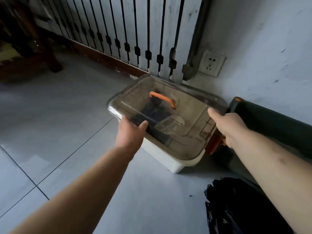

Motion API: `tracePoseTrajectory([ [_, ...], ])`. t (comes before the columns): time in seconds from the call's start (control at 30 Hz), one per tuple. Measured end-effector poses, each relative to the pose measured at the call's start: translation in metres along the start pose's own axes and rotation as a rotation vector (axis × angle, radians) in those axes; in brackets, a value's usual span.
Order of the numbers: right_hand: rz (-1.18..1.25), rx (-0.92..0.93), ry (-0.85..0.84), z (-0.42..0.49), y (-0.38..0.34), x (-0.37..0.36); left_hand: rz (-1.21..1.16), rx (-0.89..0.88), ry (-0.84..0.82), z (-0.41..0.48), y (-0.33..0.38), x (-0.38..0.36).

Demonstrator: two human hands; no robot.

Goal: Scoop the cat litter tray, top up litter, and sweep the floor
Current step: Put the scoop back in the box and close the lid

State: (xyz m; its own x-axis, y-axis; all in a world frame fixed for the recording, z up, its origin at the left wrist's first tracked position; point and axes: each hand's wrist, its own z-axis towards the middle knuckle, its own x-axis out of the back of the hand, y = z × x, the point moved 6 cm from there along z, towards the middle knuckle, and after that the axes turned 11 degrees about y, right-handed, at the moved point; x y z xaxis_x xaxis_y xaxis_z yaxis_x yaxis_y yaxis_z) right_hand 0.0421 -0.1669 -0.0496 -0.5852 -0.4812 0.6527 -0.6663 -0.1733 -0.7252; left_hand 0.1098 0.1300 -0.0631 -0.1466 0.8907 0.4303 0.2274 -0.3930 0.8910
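Forearms reach to the cat litter tray [168,160] lying between both hands, left hand [130,130] gripping the edge of the clear lid [187,119], right hand [227,126] curled over the orange latch [213,146] beneath it; stiff plastic, probably litter-heavy below, so the light lid seems best lifted by both ends.

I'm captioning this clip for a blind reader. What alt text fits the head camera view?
Two hands hold a lidded white bin on a grey floor: the left hand grips the clear lid, the right hand an orange side latch. A slotted scoop shows through the lid; a black bag lies nearby.
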Motion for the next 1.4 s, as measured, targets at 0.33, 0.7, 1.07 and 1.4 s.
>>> tracePoseTrajectory([
  [0.33, -0.128, 0.073, -0.155, -0.014, 0.006, -0.017, 0.094, 0.007, -0.086, -0.005, -0.007, -0.022],
  [0.7, -0.055, -0.054, -0.122, -0.011, 0.010, -0.032, 0.060, 0.014, -0.086, -0.008, -0.004, -0.024],
  [1.07, 0.203, -0.118, -0.086, -0.012, 0.038, -0.009, 0.061, -0.016, -0.170, -0.028, -0.013, -0.042],
  [1.4, -0.331, 0.214, -0.029, -0.004, 0.020, -0.005, 0.119, -0.018, -0.251, -0.024, -0.001, -0.053],
])
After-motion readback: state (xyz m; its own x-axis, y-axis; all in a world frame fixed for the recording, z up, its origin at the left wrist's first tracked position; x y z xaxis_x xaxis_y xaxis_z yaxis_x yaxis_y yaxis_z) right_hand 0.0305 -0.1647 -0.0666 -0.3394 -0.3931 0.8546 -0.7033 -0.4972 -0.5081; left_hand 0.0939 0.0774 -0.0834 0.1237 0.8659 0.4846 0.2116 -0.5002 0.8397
